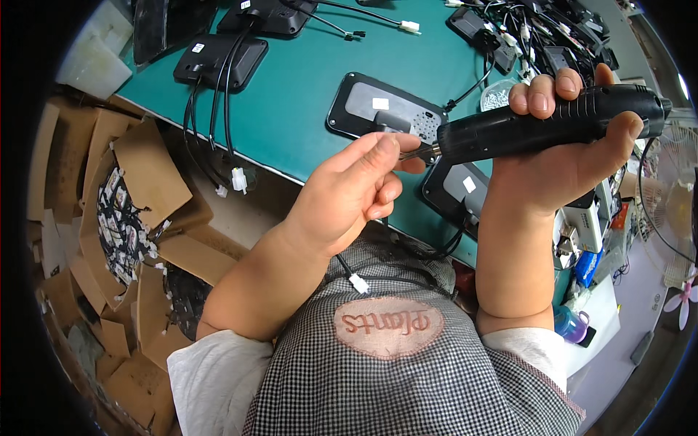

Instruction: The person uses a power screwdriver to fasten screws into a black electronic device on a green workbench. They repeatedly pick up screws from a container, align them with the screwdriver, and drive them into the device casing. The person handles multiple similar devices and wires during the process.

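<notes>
A black electric screwdriver (502, 134) lies nearly level across my right hand (542, 174), with the fingers curled over its body. Its thin metal bit (420, 152) points left, to the fingertips of my left hand (334, 192). Those fingers are pinched at the bit's tip, and whatever small thing they hold is hidden. Just beyond them a black device housing (385, 98) with a grey back panel and a white label lies on the green table, partly covered by my left hand. Another black housing (454, 189) sits below the screwdriver, its cable running toward my apron.
A clear dish of small screws (499, 94) stands behind the screwdriver. More housings (222, 62) with dangling cables lie at the far left of the green table (291, 94). Tangled cables and units (534, 36) fill the far right. Cardboard boxes (149, 171) of parts stand at left.
</notes>
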